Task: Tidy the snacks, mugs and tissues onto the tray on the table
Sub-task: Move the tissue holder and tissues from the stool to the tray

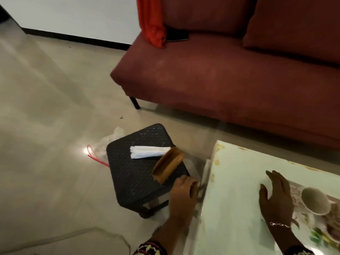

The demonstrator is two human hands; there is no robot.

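A long dark-red fabric sofa (230, 80) fills the far side, and in front of it sits the pale, stain-edged table (239, 181) with a plastic cover. On its right edge lies the patterned tray (301, 225), already carrying a cream mug (315, 200) tipped on its side; the rest of the tray is blurred. Left of the table stands a low, dark woven-pattern stool (139, 173), a crumpled clear plastic bag (108, 144) on the floor behind it. On the stool: a tan, trough-shaped tissue holder (168, 166), tilted, and just beside it a white stack of folded tissues (149, 152).

The left hand (182, 195) is at the stool's near corner, close to the holder; fingers curl under, and whether they grip anything I cannot tell. The right hand (276, 197) lies flat on the table, fingers spread wide, holding nothing, beside the mug.

The move looks like collecting the tissues. Best to pinch the whole stack at once, and carry the holder level.
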